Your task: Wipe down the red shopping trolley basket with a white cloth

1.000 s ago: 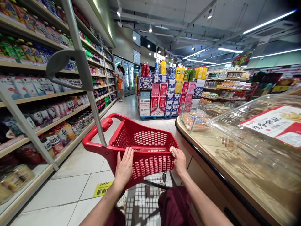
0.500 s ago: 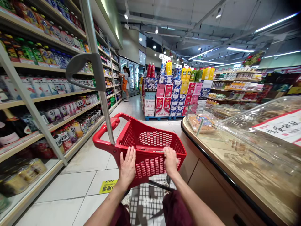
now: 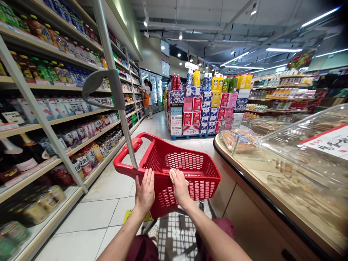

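A red plastic shopping cart (image 3: 202,190) with perforated sides stands sideways in front of me. A grey metal pole (image 3: 127,136) rises at its left end and bears a grey loop grip (image 3: 115,88). My left hand (image 3: 145,190) rests flat against the near side by the rim, its fingers stretched out. My right hand (image 3: 180,186) is closed over a pale, crumpled cloth (image 3: 172,176) and presses it on the near rim, around the middle. Most of the cloth is hidden under the fingers.
Drink shelves (image 3: 63,121) run along the left. A counter (image 3: 231,159) with clear-lidded food stands close on the right. Stacked drink boxes (image 3: 192,116) are ahead, and a person in an orange apron (image 3: 147,99) is at the far shelves. A yellow floor sign (image 3: 127,216) lies below the cart.
My right hand has slid left along the rim with the cloth, closer to my left hand. My left hand stays on the cart's side. The view has shifted slightly.
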The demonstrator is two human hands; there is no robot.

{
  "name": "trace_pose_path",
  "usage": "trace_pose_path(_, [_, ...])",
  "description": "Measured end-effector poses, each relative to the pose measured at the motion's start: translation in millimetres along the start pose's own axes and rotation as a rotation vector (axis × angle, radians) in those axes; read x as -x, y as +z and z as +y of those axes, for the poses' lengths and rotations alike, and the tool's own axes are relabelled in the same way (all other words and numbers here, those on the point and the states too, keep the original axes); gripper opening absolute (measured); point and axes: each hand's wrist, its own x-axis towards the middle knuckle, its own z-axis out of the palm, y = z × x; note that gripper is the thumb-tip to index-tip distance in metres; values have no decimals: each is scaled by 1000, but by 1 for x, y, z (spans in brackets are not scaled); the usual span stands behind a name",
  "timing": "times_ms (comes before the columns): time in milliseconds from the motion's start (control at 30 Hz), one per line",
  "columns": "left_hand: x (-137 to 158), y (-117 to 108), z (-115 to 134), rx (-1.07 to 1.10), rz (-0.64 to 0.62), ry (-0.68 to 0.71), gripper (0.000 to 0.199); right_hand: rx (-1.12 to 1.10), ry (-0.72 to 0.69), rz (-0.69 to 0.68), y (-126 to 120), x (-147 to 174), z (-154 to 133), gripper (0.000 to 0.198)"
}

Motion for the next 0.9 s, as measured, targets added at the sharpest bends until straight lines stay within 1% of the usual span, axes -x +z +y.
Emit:
trace_pose_path(67, [2,-2,-6,-4,19,-20,63,7,-12,-20,-6,1,3,50])
trace_pose_path(167, [5,-2,-12,-13,35,-41,65,58,100,65,-30,6,28,51])
trace_pose_path(200, [6,-2,-12,-14,34,-36,66,71,134,92,-32,6,31,51])
trace_pose_path(233, [6,-2,-12,-15,35,-32,67,77,154,105,-28,5,26,51])
trace_pose_path(300, [6,-3,-11,-16,41,-31,67,58,140,84,-8,-3,-1,49])
trace_pose_path(367, [3,-5,-14,-7,53,-10,65,18,80,33,19,-12,-40,48])
trace_pose_path(400, [2,-7,-17,-1,64,-4,64,-5,50,7,28,-16,-56,49])
trace_pose_path(433, [1,-9,-21,2,79,-12,63,-27,19,-21,33,-18,-65,50])
trace_pose_path(467, [0,-11,-25,3,98,-35,63,-47,-7,-45,33,-17,-66,51])
trace_pose_path(533, [1,-14,-35,1,120,-91,64,-63,-9,-52,22,-12,-52,51])
trace_pose_path(600, [4,-13,-43,2,113,-103,64,-52,66,4,9,-6,-31,51])
trace_pose_path(633, [7,-13,-45,4,104,-92,63,-49,110,38,7,-7,-27,50])
trace_pose_path(667, [8,-12,-46,6,99,-77,63,-55,138,60,9,-10,-30,48])
trace_pose_path(700, [10,-12,-47,6,100,-66,63,-72,142,66,16,-17,-41,45])
trace_pose_path(733, [10,-12,-48,7,106,-61,62,-100,122,56,27,-25,-58,42])
trace_pose_path(833, [7,-17,-52,14,129,-56,56,-155,0,10,58,-51,-121,34])
trace_pose_path(867, [6,-19,-55,15,134,-63,54,-138,-39,0,63,-57,-133,34])
trace_pose_path(900, [4,-22,-58,13,140,-74,53,-118,-67,-14,63,-59,-136,35])
